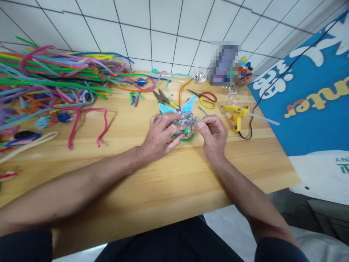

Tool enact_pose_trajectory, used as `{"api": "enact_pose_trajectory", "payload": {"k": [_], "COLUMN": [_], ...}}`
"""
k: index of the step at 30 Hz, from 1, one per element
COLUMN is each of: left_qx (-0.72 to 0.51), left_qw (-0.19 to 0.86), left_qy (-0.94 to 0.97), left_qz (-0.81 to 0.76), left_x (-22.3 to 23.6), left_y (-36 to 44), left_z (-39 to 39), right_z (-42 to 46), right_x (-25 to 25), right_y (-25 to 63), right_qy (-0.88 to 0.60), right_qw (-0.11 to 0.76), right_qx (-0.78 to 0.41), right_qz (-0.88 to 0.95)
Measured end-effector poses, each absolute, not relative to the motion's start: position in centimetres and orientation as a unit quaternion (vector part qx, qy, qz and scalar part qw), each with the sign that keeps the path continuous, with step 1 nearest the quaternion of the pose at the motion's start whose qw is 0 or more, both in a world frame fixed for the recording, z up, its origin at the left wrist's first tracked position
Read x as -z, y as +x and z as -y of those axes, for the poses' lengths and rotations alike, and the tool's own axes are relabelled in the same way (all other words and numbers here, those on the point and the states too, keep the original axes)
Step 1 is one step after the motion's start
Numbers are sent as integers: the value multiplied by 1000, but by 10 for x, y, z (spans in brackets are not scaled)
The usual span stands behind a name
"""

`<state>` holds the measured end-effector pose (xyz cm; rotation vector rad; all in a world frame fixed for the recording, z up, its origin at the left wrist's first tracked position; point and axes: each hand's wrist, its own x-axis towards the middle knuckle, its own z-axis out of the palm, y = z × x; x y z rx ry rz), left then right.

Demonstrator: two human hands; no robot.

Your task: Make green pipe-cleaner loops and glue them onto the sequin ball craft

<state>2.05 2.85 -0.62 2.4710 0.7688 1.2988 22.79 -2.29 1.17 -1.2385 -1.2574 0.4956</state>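
My left hand (166, 134) is curled over a clear ball (190, 125) on the table, filled with bits that are too blurred to name. Two light blue pipe-cleaner ears (188, 104) stand on top of the ball, and a green ring (188, 139) shows round its base. Just right of the ball, my right hand (214, 136) has thumb and forefinger pinched together; whatever is between them is too small to make out. Beyond the hands lie pliers (162, 98), scissors (205, 99) with red and yellow handles, and a thin pen-like rod (202, 110).
A heap of coloured pipe cleaners (54, 76) covers the table's left side. A yellow glue gun (236, 115) with its cord lies to the right. Clear balls (200, 75) and a blurred-out upright device (225, 65) stand near the tiled wall (163, 32).
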Motion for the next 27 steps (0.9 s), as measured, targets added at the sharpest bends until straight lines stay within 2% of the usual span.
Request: {"api": "enact_pose_trajectory", "payload": {"k": [10, 27], "left_qx": [-448, -483], "left_qw": [101, 55], "left_qy": [848, 845], "left_qz": [-264, -222], "left_x": [9, 12], "left_y": [22, 23], "left_z": [-29, -32], "right_z": [27, 29], "right_x": [-19, -22], "right_y": [223, 225], "right_qy": [-535, -496], "right_qw": [579, 573], "right_qx": [-242, -141], "right_qz": [566, 637]}}
